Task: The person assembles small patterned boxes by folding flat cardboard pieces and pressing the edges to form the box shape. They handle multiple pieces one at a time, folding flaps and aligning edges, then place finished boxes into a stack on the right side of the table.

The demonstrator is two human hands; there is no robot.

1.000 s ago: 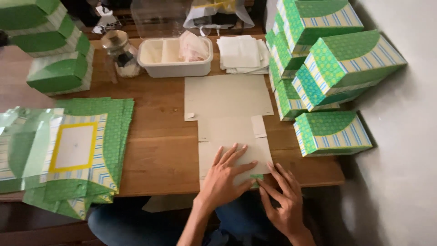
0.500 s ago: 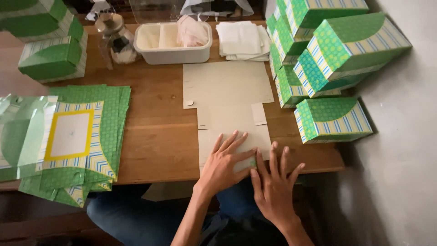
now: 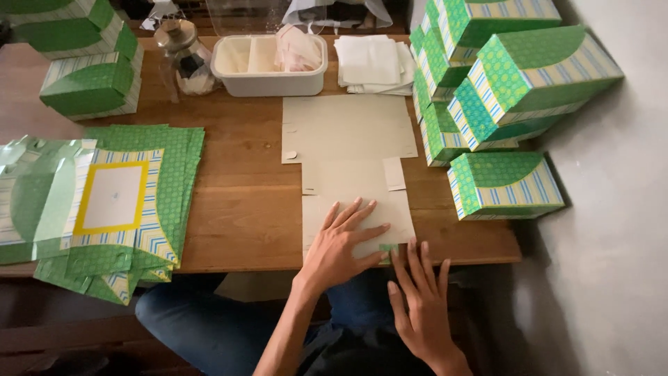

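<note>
A flat, unfolded cardboard box blank [image 3: 348, 150], plain beige side up, lies on the wooden table [image 3: 243, 216] and reaches the front edge. My left hand [image 3: 341, 244] presses flat on its near panel, fingers spread. My right hand [image 3: 417, 299] is at the table's front edge with its fingertips on a small green flap [image 3: 387, 248] at the blank's near corner. Neither hand grips anything.
A stack of flat green patterned blanks [image 3: 104, 202] lies at the left. Finished green boxes [image 3: 504, 184] pile up at the right and far left [image 3: 87, 87]. A white tub [image 3: 268, 66], a glass jar [image 3: 182, 59] and white paper sheets [image 3: 372, 66] stand at the back.
Both hands have stayed on the blank's near panel; the right hand has shifted slightly toward the near corner flap. The view has tilted a little.
</note>
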